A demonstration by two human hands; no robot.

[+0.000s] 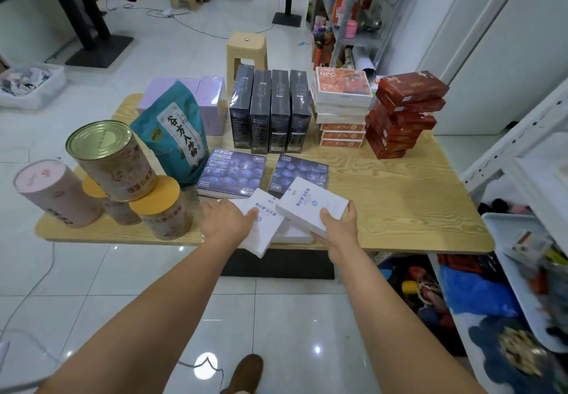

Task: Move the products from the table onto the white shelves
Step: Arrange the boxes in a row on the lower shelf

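Observation:
My left hand (226, 218) grips a white box (261, 230) at the near edge of the wooden table (415, 203). My right hand (338, 224) holds a second white box (310, 203), lifted and tilted above another white box (292, 233) lying on the table. Behind them lie two blue-purple boxes (233, 175). Further back stand black boxes (270, 111), an orange-and-white stack (341, 107), a red stack (402, 114), lilac boxes (209, 101), a teal bag (175, 135) and several cans (113, 160). The white shelves (522, 154) rise at the right.
A beige stool (246, 52) stands behind the table. A metal rack (353, 15) with goods is at the back right. White trays (507, 270) with mixed items sit low on the shelves. Cables run over the tiled floor (92, 286).

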